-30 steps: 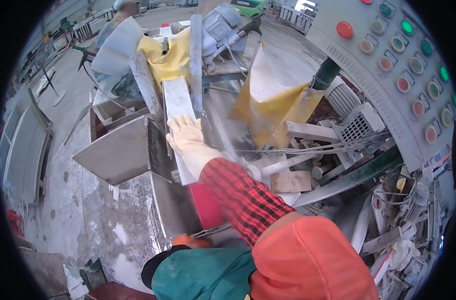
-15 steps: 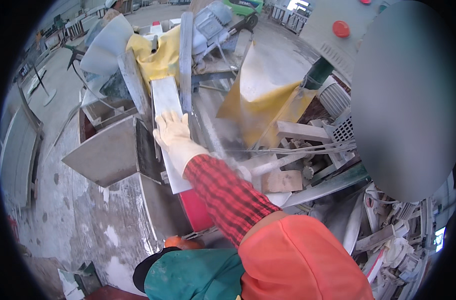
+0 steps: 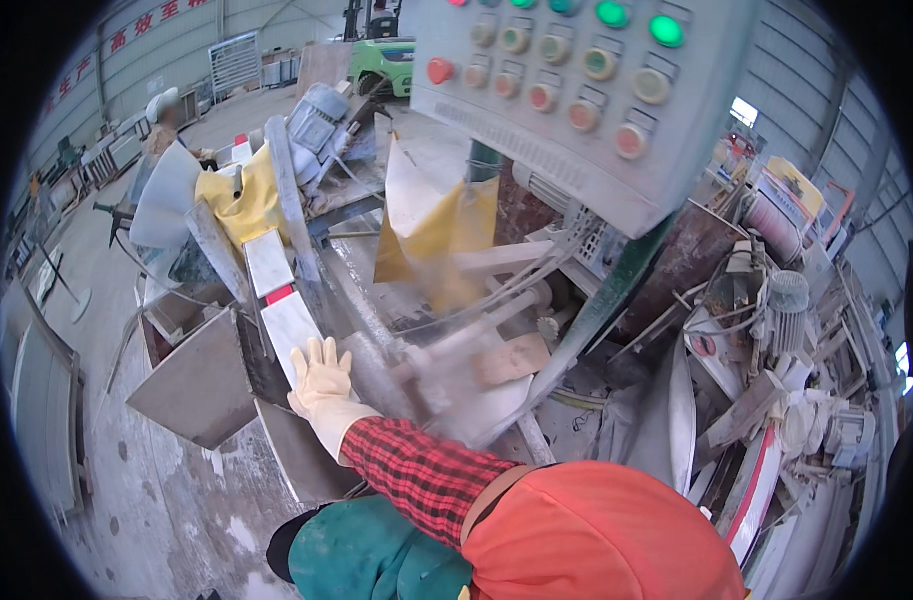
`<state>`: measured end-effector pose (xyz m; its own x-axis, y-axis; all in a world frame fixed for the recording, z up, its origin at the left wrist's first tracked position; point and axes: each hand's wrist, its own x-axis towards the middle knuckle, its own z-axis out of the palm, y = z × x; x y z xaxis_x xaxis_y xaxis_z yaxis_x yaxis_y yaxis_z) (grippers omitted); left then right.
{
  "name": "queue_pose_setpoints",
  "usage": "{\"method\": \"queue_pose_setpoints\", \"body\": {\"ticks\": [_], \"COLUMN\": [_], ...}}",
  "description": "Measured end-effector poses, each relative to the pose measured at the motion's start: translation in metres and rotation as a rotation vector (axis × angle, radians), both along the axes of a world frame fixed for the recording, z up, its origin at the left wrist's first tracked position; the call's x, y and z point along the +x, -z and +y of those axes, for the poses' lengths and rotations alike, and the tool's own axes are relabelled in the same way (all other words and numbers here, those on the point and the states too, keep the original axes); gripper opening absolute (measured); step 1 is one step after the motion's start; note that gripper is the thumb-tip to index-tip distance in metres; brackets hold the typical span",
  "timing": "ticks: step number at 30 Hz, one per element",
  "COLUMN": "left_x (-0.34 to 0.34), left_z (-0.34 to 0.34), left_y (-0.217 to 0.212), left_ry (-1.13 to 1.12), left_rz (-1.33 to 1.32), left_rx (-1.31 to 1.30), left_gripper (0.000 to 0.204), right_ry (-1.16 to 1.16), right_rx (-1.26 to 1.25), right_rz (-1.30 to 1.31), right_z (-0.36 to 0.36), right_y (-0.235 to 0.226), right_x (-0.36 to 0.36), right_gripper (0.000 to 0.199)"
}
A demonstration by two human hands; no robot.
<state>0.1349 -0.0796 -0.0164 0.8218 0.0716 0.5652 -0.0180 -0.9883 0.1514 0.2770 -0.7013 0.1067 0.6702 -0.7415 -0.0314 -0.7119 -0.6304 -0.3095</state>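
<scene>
My right hand (image 3: 321, 392), in a cream rubber glove, lies palm down with its fingers spread. It rests at the near end of a white slab (image 3: 289, 325) on a narrow feed track. Beyond a short stretch of red belt (image 3: 278, 295), a second white slab (image 3: 267, 263) lies in line, its far end close to a hanging yellow cloth (image 3: 244, 205). The right arm, in a red checked cuff and an orange sleeve, comes in from the lower right. My left hand is not in view.
A grey control box (image 3: 546, 150) with lit buttons hangs at upper right. A grey motor (image 3: 318, 115) stands beside the yellow cloth. A tilted grey panel (image 3: 196, 380) is left of the track. Farther back are a person (image 3: 161, 125) and a green forklift (image 3: 384, 65).
My view has swung up and right, bringing the control box into sight. Red belt now shows between two slabs, and my hand is at the near slab's near end.
</scene>
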Motion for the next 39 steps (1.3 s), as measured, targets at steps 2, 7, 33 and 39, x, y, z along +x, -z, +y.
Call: {"method": "queue_pose_setpoints", "body": {"ticks": [2,7,33,39], "left_x": [-0.004,-0.002,0.124,0.175], "left_z": [0.009,0.03,-0.232,-0.255], "left_y": [0.008,0.028,-0.167,-0.112], "left_ry": [-0.006,-0.066,0.175,0.428], "left_rz": [-0.019,-0.09,0.494,0.218], "left_rx": [0.014,0.075,-1.836,-2.353], "left_gripper": [0.035,0.034,0.052,0.056], "right_ry": [0.02,-0.016,-1.303,-2.008], "right_rx": [0.038,0.045,0.286,0.057], "right_rz": [0.038,0.017,-0.244,-0.37], "right_z": [0.012,0.009,0.059,0.207], "right_y": [-0.014,-0.017,-0.083,-0.084], "right_x": [-0.018,-0.028,0.084,0.117], "right_gripper": [0.064,0.069,0.073,0.059]}}
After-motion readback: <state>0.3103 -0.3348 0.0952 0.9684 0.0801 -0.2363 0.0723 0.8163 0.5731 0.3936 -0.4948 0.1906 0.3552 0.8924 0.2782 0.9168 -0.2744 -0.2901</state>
